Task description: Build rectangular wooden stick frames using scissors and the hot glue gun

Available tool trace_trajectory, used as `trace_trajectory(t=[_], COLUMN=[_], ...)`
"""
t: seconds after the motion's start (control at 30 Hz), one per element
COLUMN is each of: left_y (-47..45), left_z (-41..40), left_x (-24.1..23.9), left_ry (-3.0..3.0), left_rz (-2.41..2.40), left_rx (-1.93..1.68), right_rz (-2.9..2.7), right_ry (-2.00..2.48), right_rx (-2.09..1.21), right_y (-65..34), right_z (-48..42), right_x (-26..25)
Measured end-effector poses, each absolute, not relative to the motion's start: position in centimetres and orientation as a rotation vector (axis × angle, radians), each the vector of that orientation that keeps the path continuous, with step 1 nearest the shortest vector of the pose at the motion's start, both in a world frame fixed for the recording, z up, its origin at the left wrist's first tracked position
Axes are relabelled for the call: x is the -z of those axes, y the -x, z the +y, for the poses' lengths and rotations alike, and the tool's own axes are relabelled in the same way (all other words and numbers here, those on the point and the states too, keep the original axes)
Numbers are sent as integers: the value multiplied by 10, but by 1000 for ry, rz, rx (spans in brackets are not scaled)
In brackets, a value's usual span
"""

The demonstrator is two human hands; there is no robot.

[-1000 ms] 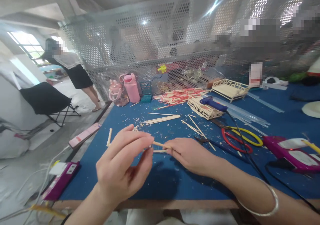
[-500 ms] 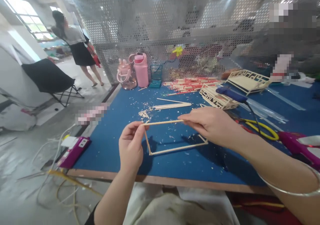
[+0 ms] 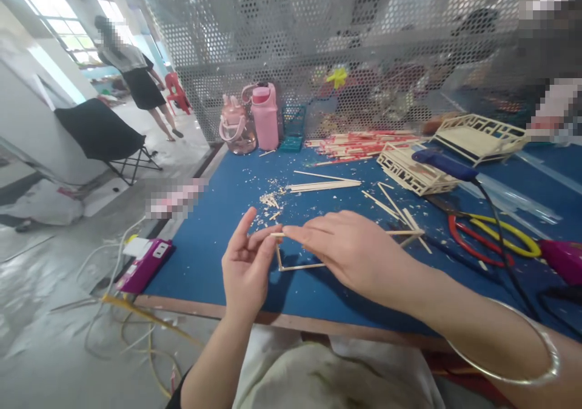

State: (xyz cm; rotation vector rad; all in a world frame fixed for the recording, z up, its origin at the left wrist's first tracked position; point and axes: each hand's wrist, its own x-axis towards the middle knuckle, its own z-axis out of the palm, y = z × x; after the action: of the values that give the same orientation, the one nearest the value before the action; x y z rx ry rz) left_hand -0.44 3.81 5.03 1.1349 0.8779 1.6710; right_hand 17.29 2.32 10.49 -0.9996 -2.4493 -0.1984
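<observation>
A thin frame of pale wooden sticks (image 3: 302,268) is held just above the blue table. My left hand (image 3: 245,272) pinches its left corner between thumb and fingers, with the index finger raised. My right hand (image 3: 357,251) lies across the upper stick, its closed fingertips meeting my left thumb at that corner. Much of the frame is hidden behind my right hand; its far right corner (image 3: 419,233) shows beyond the knuckles. Loose sticks (image 3: 322,186) and small wood scraps (image 3: 269,200) are scattered behind my hands.
Pliers with red and yellow handles (image 3: 504,239) lie at right, near a blue-handled tool with a cable (image 3: 448,165). Behind stand small wooden lattice pieces (image 3: 411,176), red-and-pale sticks (image 3: 359,147) and pink bottles (image 3: 265,118). A purple power strip (image 3: 145,266) sits at the left edge.
My right hand has slid left along the upper stick, from its right part to the left corner. My left index finger has lifted. The view has shifted slightly.
</observation>
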Motion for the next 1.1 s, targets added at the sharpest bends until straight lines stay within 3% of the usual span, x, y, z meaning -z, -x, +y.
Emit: trace_trajectory(t=[0.23,0.6,1.1], left_y=[12,6,13], left_z=[30,28,28], left_x=[-44,-44,-52], left_ry=[-1181,-1256,-1453], left_rz=[829,1006,1118], left_rx=[-1676,-1818,-1653], right_rz=[-2398,-2427,-2447], right_ry=[978,978,999], right_rx=[-18,-26,-44], right_y=[-169,-173,-173], right_z=[22,22,29], right_x=[-100,-103,-103])
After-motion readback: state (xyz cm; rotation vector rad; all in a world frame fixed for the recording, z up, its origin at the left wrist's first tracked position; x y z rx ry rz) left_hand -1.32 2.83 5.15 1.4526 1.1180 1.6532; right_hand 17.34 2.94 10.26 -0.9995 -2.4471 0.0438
